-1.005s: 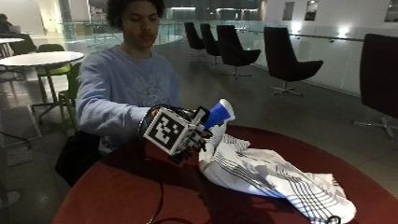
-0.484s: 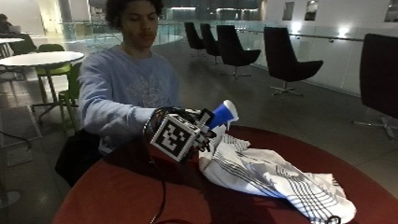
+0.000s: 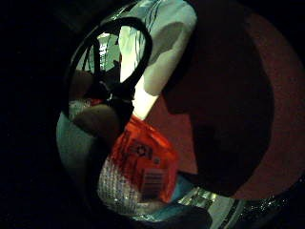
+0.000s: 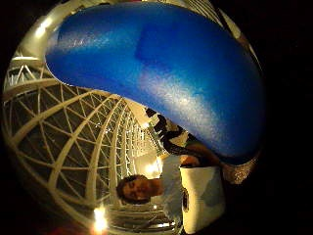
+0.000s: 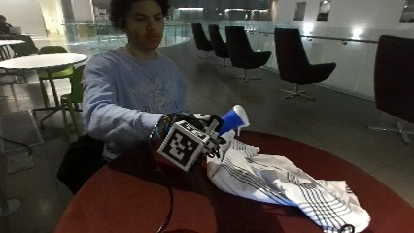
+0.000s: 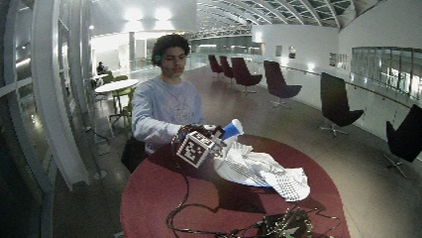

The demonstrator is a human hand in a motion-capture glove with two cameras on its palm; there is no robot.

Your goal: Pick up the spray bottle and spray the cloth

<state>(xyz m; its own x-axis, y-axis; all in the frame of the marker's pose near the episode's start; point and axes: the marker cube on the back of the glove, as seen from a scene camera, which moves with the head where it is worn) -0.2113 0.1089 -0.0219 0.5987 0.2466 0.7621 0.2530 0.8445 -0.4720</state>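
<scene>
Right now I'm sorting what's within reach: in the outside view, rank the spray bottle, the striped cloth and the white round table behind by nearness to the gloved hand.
1. Spray bottle: held in the right hand.
2. Cloth: on the red table, beside the hand.
3. White round table: far behind the person.
</scene>
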